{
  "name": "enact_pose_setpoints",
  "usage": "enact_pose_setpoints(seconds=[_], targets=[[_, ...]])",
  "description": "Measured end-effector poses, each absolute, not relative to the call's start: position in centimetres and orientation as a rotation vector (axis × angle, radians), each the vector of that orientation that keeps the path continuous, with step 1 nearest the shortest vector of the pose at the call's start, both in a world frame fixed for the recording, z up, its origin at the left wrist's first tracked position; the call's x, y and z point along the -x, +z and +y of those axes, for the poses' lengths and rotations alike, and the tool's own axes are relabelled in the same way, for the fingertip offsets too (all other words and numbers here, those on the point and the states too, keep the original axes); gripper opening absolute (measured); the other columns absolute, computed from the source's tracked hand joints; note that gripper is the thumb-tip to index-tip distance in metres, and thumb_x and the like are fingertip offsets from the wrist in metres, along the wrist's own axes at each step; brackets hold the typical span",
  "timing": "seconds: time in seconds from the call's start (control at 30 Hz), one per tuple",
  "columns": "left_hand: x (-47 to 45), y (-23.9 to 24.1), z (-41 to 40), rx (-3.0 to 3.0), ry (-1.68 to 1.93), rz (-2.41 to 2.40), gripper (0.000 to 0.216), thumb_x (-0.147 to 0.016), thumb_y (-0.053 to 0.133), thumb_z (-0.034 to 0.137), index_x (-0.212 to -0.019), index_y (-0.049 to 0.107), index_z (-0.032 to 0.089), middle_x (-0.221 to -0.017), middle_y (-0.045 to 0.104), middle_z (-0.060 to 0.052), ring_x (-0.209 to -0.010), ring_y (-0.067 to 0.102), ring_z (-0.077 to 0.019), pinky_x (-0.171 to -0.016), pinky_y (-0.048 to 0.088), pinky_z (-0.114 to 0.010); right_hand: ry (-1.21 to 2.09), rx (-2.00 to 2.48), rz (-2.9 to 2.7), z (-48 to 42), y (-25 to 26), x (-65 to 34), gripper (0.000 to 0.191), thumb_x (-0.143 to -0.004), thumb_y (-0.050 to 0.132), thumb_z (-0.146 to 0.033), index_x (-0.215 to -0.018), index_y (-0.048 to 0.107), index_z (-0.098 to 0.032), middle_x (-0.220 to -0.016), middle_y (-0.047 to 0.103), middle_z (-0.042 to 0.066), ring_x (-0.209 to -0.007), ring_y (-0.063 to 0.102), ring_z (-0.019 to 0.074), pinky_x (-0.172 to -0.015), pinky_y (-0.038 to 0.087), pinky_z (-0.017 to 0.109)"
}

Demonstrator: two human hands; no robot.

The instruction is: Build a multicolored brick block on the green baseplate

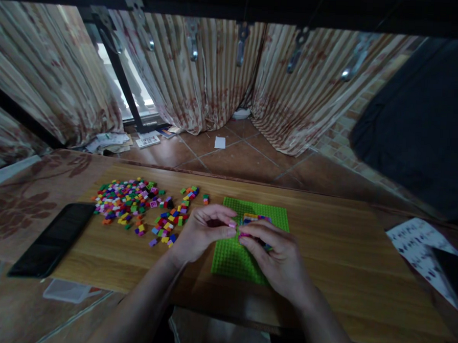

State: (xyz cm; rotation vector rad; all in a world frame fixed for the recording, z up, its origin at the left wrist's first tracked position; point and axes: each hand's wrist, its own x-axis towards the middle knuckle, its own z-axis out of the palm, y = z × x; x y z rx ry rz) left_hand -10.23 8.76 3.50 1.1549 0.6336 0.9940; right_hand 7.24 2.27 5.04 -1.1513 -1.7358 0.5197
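My left hand is closed in a pinch, its fingertips around what looks like a small pink toy brick. Right beside it, my right hand pinches a magenta toy brick between thumb and fingers. Both sets of fingertips nearly meet above a green studded baseplate. On the plate's far part sits a group of coloured bricks, with yellow, blue and purple showing; my right hand hides much of it.
A large heap of loose bricks lies on the wooden table, left, with a smaller cluster nearer my left hand. A black tablet-like slab rests at the left edge. A printed sheet and dark device are at right.
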Motion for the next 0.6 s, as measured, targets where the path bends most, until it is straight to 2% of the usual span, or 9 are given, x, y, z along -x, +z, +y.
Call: enact_pose_setpoints(seconds=[0.1, 0.2, 0.27, 0.37, 0.5, 0.6], targets=[[10.7, 3.1, 9.3, -1.275, 1.003, 0.709, 0.023, -0.071, 0.081, 0.021, -0.093, 0.075, 0.018, -0.080, 0.074, -0.002, -0.070, 0.067, -0.0125, -0.068, 0.054, -0.023, 0.475, 1.209, -1.638, 2.2, 4.8, -7.2, 0.014, -0.092, 0.064, -0.025, -0.103, 0.073, -0.027, -0.093, 0.074, 0.002, -0.086, 0.070, 0.0159, -0.077, 0.057, 0.030], [11.8, 2.8, 9.9, -1.687, 0.974, 0.921, 0.008, -0.082, 0.069, 0.019, -0.087, 0.075, 0.017, -0.081, 0.072, -0.003, -0.075, 0.065, -0.0146, -0.071, 0.052, -0.025, 0.465, 1.318, -1.434, 2.4, 4.5, -7.5, 0.016, -0.091, 0.065, -0.029, -0.104, 0.074, -0.027, -0.095, 0.074, 0.002, -0.081, 0.069, 0.0155, -0.071, 0.056, 0.029], [12.6, 2.6, 10.4, -1.966, 0.916, 1.069, 0.014, -0.086, 0.060, 0.014, -0.084, 0.074, 0.017, -0.080, 0.070, -0.004, -0.074, 0.064, -0.0147, -0.073, 0.051, -0.027, 0.467, 1.367, -1.309, 2.6, 4.2, -7.8, 0.015, -0.089, 0.066, -0.031, -0.100, 0.076, -0.027, -0.094, 0.073, 0.002, -0.081, 0.068, 0.0158, -0.071, 0.056, 0.029], [13.4, 2.3, 10.9, -2.196, 0.804, 1.247, 0.022, -0.085, 0.053, 0.008, -0.088, 0.074, 0.017, -0.088, 0.071, -0.006, -0.078, 0.065, -0.0169, -0.076, 0.052, -0.030, 0.505, 1.423, -1.184, 3.1, 3.6, -8.4, 0.013, -0.087, 0.067, -0.034, -0.092, 0.076, -0.026, -0.091, 0.073, 0.002, -0.083, 0.068, 0.0171, -0.075, 0.055, 0.032], [13.7, 1.9, 11.1, -2.341, 0.632, 1.386, 0.027, -0.081, 0.050, 0.003, -0.085, 0.073, 0.016, -0.098, 0.073, -0.010, -0.095, 0.068, -0.0234, -0.087, 0.052, -0.035, 0.629, 1.466, -1.103, 3.7, 2.9, -9.2, 0.015, -0.083, 0.069, -0.035, -0.092, 0.075, -0.024, -0.093, 0.074, 0.003, -0.085, 0.069, 0.0192, -0.078, 0.055, 0.034], [13.8, 1.8, 11.0, -2.389, 0.558, 1.441, 0.029, -0.077, 0.050, 0.002, -0.085, 0.073, 0.017, -0.101, 0.073, -0.010, -0.099, 0.068, -0.0259, -0.089, 0.053, -0.038, 0.645, 1.492, -1.096, 3.9, 2.6, -9.5, 0.016, -0.083, 0.069, -0.036, -0.092, 0.074, -0.023, -0.092, 0.074, 0.003, -0.085, 0.069, 0.0197, -0.078, 0.055, 0.035]])
